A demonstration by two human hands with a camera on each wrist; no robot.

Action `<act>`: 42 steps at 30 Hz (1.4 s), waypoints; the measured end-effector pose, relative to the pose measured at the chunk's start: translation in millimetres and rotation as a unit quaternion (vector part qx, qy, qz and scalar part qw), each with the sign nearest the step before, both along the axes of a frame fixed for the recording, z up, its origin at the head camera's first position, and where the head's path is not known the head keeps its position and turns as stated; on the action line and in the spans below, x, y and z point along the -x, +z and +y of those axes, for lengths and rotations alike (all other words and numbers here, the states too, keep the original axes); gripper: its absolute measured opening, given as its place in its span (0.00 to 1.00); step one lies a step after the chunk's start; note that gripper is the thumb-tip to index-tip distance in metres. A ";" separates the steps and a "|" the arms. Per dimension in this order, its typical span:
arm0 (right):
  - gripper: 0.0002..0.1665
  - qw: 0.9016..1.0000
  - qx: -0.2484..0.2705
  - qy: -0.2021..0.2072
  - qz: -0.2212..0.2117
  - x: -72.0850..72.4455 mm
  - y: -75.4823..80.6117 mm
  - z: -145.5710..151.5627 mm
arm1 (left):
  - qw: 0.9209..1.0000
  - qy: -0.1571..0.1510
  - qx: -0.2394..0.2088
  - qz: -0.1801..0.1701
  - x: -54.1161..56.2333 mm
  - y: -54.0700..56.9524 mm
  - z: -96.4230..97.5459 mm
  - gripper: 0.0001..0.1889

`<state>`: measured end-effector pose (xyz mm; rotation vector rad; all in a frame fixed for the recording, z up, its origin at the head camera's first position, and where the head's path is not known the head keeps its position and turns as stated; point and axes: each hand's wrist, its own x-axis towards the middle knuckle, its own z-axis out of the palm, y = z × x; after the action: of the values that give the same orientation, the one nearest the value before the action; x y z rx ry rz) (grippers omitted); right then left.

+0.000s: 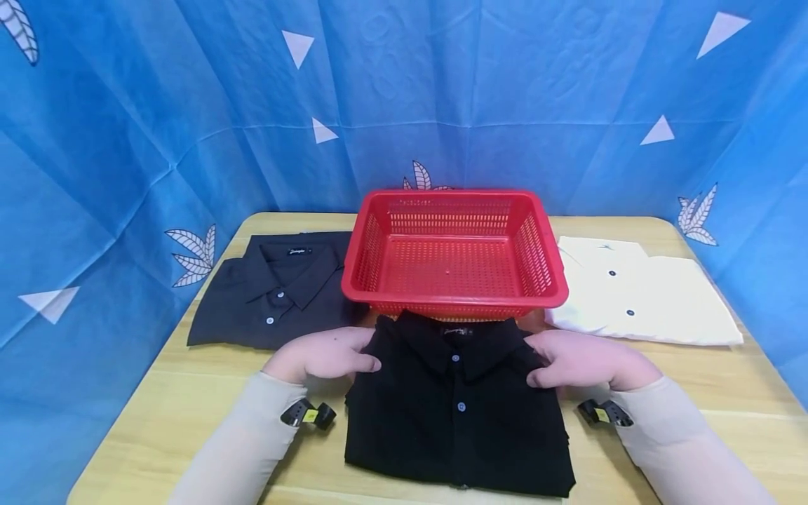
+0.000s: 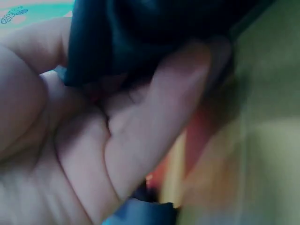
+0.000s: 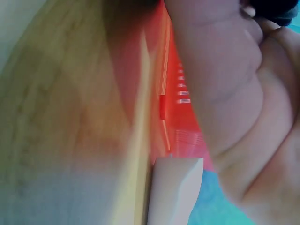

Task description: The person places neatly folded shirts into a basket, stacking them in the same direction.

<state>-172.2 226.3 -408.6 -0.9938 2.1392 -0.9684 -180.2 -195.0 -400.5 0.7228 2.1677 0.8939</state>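
Observation:
A folded black shirt with collar and buttons is between my two hands at the front of the table. My left hand grips its left upper edge, thumb on top; in the left wrist view the fingers curl under the dark cloth. On the opposite side my right hand grips the right upper edge, its thumb over the cloth. The right wrist view shows that hand's fingers curled, with a bit of dark cloth at the top corner. The shirt's collar overlaps the red basket's front in the head view.
Behind the shirt stands a red plastic basket with perforated walls. A folded dark grey shirt lies left of it, a folded white shirt right of it. The wooden table meets a blue curtain at the back.

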 end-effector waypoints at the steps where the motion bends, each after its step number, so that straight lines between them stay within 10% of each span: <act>1: 0.14 1.000 0.010 0.002 -0.010 0.1 0.2 0.5 | 1.000 -0.005 -0.006 -0.002 0.4 -0.5 -0.7 0.15; 15: 0.23 0.983 0.133 0.047 -0.118 -3.3 12.6 5.7 | 0.997 -0.009 -0.054 -0.062 -7.1 1.3 -1.9 0.20; 30: 0.34 0.992 0.106 0.011 -0.060 -19.1 49.2 14.2 | 0.994 -0.048 -0.096 0.006 -28.0 52.3 -7.2 0.21; 42: 0.31 0.983 0.174 0.021 -0.053 -15.9 71.4 17.2 | 0.988 -0.053 -0.145 0.027 -21.9 82.8 -18.3 0.18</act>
<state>-156.3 243.5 -337.2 -1.1159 1.8908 -1.3741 -158.3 -213.3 -317.7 1.0050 2.0451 1.1582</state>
